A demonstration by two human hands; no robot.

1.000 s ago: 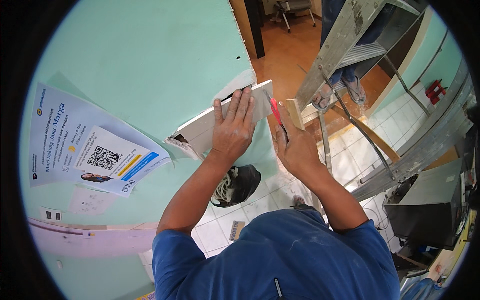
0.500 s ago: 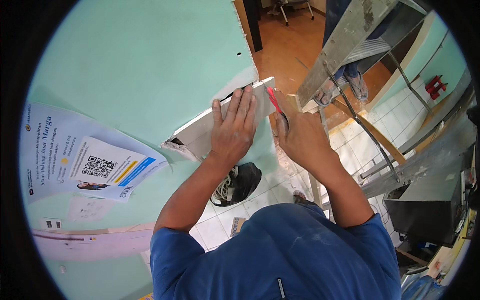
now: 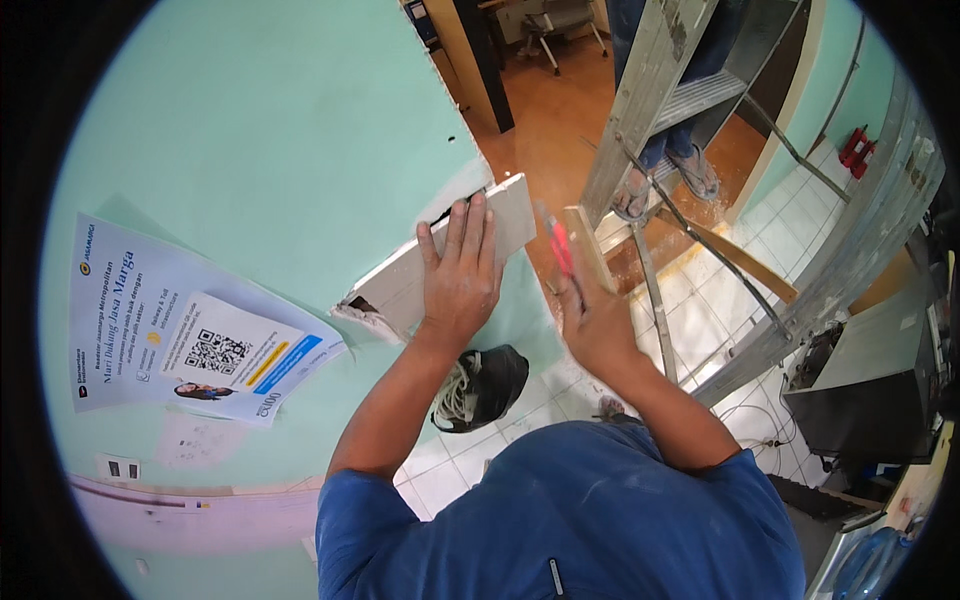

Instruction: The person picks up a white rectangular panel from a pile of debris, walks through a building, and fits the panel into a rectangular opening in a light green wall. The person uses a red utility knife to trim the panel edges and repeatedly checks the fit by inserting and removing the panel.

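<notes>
My left hand (image 3: 462,262) lies flat with fingers stretched over a white plasterboard strip (image 3: 512,218), pressing it against the pale green wall. The strip sits at a slant over a broken opening (image 3: 447,212) in the wall; dark gaps show along its upper edge and lower left end. My right hand (image 3: 598,325) is closed round a red utility knife (image 3: 560,247), its tip pointing up and away from me. The knife is to the right of the strip's end and apart from it. My fingers hide part of the strip.
An aluminium ladder (image 3: 640,110) stands at the right, with another person's sandalled feet (image 3: 695,172) on it. Wood pieces (image 3: 590,245) are beside it. A paper poster (image 3: 180,320) hangs on the left wall. Below are a black bag (image 3: 490,390) and a dark box (image 3: 860,390).
My right hand has drawn the knife back from the strip's right end, toward me and to the right. My left hand still presses the strip. The whole view has shifted slightly.
</notes>
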